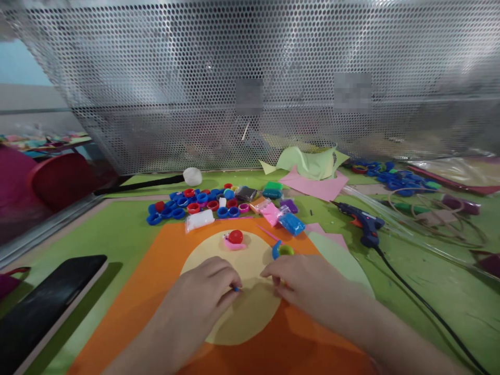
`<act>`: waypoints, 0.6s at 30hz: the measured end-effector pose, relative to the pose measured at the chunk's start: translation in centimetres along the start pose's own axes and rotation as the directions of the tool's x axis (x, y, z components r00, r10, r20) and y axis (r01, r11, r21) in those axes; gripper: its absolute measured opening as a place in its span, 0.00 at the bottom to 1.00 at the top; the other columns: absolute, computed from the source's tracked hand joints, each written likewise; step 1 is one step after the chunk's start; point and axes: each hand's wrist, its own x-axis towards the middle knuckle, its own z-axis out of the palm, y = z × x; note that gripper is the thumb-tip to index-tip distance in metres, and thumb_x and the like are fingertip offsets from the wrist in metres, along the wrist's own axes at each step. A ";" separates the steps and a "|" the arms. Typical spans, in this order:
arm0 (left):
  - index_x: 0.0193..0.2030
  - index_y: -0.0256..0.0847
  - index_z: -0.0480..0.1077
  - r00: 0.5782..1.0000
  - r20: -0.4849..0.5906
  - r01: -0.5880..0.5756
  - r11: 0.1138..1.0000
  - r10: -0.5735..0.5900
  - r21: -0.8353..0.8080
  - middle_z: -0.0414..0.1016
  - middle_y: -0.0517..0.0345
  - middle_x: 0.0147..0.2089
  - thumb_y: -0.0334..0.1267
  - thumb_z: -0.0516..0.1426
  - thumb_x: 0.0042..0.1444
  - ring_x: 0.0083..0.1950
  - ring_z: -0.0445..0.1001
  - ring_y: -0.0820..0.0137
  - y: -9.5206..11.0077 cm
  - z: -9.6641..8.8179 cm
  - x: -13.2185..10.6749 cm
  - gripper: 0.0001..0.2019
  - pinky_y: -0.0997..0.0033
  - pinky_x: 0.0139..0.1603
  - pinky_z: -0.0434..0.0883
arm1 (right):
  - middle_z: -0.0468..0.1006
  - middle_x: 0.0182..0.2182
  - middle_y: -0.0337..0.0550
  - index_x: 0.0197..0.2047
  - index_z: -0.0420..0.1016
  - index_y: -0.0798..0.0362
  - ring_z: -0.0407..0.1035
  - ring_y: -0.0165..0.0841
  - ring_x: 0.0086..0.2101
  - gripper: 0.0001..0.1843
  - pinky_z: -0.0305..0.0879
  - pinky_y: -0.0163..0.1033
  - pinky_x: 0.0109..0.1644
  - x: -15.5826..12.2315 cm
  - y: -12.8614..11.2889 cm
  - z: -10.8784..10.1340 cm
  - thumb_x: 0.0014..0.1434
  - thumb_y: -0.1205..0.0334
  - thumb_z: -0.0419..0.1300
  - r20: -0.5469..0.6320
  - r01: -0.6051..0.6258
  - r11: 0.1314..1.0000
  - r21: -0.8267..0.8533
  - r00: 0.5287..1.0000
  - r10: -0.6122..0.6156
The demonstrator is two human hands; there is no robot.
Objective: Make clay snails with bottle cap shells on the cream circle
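My left hand (203,299) rests on a pale yellow paper circle (252,307) that lies on an orange sheet (156,281). Its fingers are curled and pinch a tiny blue piece (236,288). My right hand (304,286) lies on the circle's right side with its fingers curled under; what they hold is hidden. Beyond the hands, a pink clay snail with a red cap shell (235,240) sits on the circle. A blue and green cap piece (282,250) and a thin pink stick (269,233) lie near it.
A pile of blue and red bottle caps (195,203) and small clay packets (283,216) lie behind the sheet. A blue glue gun (361,223) with a black cord (425,307) is at right. A dark phone (42,307) lies at left. A perforated metal screen (250,78) stands behind.
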 end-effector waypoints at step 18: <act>0.37 0.43 0.72 0.997 -0.061 -0.057 0.998 0.056 -0.016 0.76 0.58 0.38 0.34 0.50 0.59 0.41 0.74 0.68 0.2 -0.5 0.3 0.09 0.72 0.40 0.71 | 0.74 0.30 0.44 0.37 0.69 0.52 0.70 0.39 0.30 0.16 0.55 0.37 0.28 0.7 3.8 0.0 0.51 0.48 0.60 -0.214 -0.351 0.935 -0.057 0.919 0.332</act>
